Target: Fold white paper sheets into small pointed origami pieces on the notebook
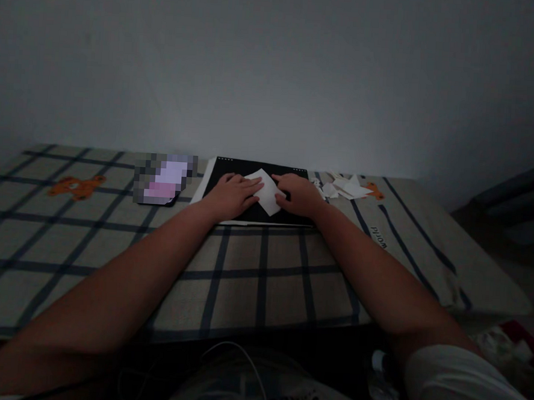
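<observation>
A white folded sheet of paper (270, 194), roughly diamond-shaped, lies on a black pad (262, 168) near the middle of the table. My left hand (235, 195) rests on the left part of the paper, its fingers stretched out across it. On the right edge of the paper my right hand (299, 194) rests, with thumb and index finger apart and touching it; the other fingers are curled. White sheets show from under the pad's left side.
A lit phone (166, 179), partly blurred, lies to the left on the checked tablecloth (244, 283). Folded paper pieces (351, 187) lie right of the pad. A wall stands behind the table. Below the front edge are a white cable (244, 346) and a bottle (382, 382).
</observation>
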A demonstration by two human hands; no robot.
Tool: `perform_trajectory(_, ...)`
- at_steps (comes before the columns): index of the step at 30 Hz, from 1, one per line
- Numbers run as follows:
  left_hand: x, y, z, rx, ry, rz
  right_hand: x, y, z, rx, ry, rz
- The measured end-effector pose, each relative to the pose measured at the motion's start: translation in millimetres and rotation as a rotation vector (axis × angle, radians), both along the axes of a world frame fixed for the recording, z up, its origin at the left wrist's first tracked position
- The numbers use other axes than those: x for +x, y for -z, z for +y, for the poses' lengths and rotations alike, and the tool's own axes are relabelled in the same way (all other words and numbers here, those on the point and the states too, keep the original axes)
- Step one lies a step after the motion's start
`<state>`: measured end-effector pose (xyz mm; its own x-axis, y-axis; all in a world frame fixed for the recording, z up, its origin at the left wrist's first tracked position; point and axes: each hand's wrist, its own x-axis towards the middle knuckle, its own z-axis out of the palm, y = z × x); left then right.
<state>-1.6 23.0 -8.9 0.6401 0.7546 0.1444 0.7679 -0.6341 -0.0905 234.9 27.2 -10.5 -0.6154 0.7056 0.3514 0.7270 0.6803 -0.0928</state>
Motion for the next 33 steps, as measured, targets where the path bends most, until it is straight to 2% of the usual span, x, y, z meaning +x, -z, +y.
perform_trajectory(9, 1, 0.1, -4, 0.047, -0.01, -0.014, -4, -9.7, -7, -0.037, 0.175, -0.077)
perform_trajectory(17, 2, -1.2, -6, 0.116, -0.104, -0.041, -4, -1.7, 2, -0.012, 0.254, -0.006)
perform_trajectory(23, 0, -12.2, -3, 0.094, -0.124, -0.074, 2, 3.1, 9, -0.013, 0.242, -0.007)
perform_trajectory(26, -6, -10.0, 3, 0.09, -0.065, -0.127, 6, 3.8, 12, -0.036, 0.224, -0.007)
perform_trajectory(28, -9, -6.2, 7, 0.032, -0.036, -0.128, 7, 4.5, 14, -0.048, 0.21, 0.016)
perform_trajectory(30, -10, -3.0, 10, -0.026, -0.044, -0.124, 8, 5.4, 15, -0.069, 0.191, 0.054)
perform_trajectory(33, -11, -2.7, 10, -0.025, -0.058, -0.133, 9, 7.0, 17, -0.119, 0.171, 0.118)
